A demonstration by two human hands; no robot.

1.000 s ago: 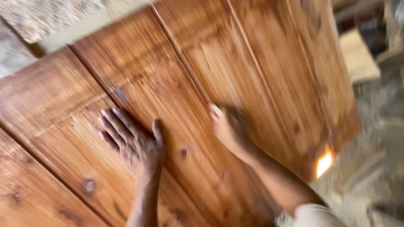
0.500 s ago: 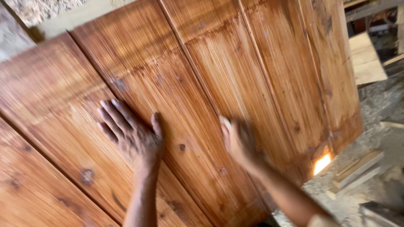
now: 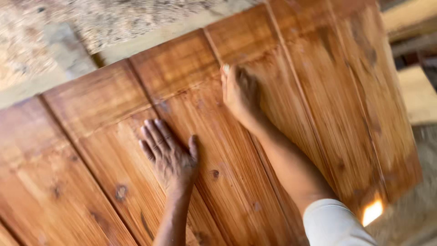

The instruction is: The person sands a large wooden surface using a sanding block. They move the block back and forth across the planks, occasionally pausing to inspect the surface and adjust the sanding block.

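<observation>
A big wooden panel made of brown boards fills most of the view. Its long boards run from the bottom left up to the top right, and thin grooves run between them the same way. The panel's top edge is near the top of the view, with rough pale ground just past it. Its right edge slants down on the right, and past that edge there is open ground and a pale block of wood.

The left hand lies flat on the panel, near its middle, with the fingers spread wide and pointing up and left. It holds nothing; it only presses on the wood. There is a lot of bare board to its left.

The right hand is higher up the panel, nearer the top edge. It is curled over something small and pale that pokes out past the fingertips. The hand is blurry, so I cannot tell what that thing is. Bare board stretches to its right, out to the panel's right edge.
</observation>
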